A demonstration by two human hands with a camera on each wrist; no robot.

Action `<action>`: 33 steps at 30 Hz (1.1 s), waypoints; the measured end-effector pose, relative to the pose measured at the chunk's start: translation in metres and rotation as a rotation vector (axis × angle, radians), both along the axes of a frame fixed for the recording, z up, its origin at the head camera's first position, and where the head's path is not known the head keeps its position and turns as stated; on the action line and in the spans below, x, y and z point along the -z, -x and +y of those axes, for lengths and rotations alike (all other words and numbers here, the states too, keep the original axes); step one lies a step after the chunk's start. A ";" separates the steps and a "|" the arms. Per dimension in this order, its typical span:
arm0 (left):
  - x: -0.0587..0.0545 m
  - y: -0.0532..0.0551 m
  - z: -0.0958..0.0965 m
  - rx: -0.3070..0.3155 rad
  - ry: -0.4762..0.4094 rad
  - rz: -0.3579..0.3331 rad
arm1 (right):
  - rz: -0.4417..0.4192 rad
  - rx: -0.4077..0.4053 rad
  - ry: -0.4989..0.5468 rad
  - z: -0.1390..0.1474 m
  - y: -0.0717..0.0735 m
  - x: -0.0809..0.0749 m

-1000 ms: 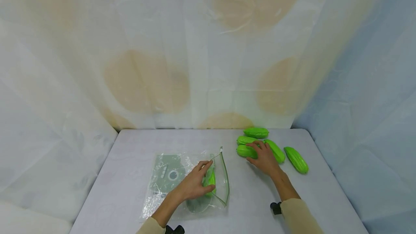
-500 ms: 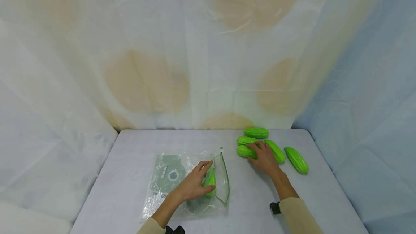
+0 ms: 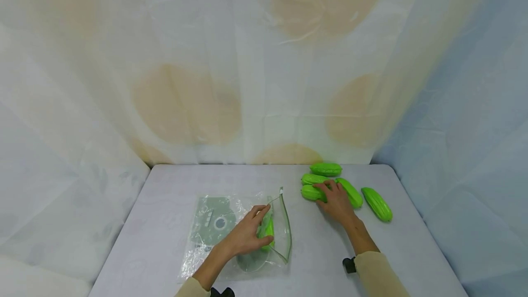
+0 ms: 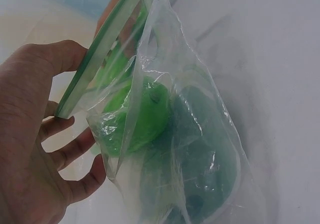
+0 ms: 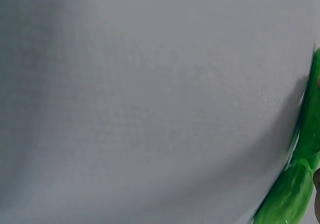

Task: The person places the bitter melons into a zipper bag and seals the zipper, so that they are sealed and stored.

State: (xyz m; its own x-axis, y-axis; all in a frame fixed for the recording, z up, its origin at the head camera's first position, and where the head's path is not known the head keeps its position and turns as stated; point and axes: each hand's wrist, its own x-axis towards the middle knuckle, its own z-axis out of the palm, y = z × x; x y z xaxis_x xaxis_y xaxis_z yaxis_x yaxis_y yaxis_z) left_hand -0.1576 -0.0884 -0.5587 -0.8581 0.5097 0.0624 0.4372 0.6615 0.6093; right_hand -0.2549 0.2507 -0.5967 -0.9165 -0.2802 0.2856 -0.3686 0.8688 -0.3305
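In the head view, my left hand (image 3: 244, 233) holds the mouth of a clear zip bag (image 3: 284, 223); its thumb and fingers are spread along the opening. A green ridged gourd (image 3: 270, 229) lies inside the bag, just behind the mouth. The left wrist view has the bag's green-edged rim (image 4: 82, 76) against the fingers, with the gourd's rounded end (image 4: 150, 111) showing through the plastic. Over to the right, my right hand (image 3: 337, 203) grips the nearest gourd (image 3: 311, 192) of a loose group, thumb on its near side and fingers across its far side.
Beside the held gourd lie others: one just behind it (image 3: 312, 178), one at the table's back edge (image 3: 326, 168), one right of the hand (image 3: 352, 195) and one farther right (image 3: 377, 204). The white table (image 3: 173, 182) is closed in by plastic curtains (image 3: 247, 104).
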 end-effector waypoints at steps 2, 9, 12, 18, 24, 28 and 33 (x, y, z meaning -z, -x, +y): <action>0.000 0.000 0.000 0.001 0.002 0.004 | -0.004 0.005 -0.002 0.000 0.000 0.000; 0.001 -0.001 0.000 0.002 0.002 0.003 | -0.009 0.012 -0.006 0.000 0.000 0.002; 0.001 -0.001 0.000 0.001 0.005 0.005 | -0.008 0.015 -0.011 0.000 0.000 0.003; 0.002 0.000 0.000 -0.004 0.016 -0.006 | 0.000 0.017 -0.004 0.000 -0.001 0.004; 0.003 0.000 0.000 -0.003 0.016 -0.005 | 0.015 0.022 0.002 -0.001 -0.003 0.003; 0.003 0.000 0.000 -0.004 0.021 -0.007 | 0.023 0.019 0.014 -0.002 -0.004 0.001; 0.002 0.000 0.000 -0.002 0.019 -0.018 | 0.024 0.017 0.022 -0.002 -0.004 -0.001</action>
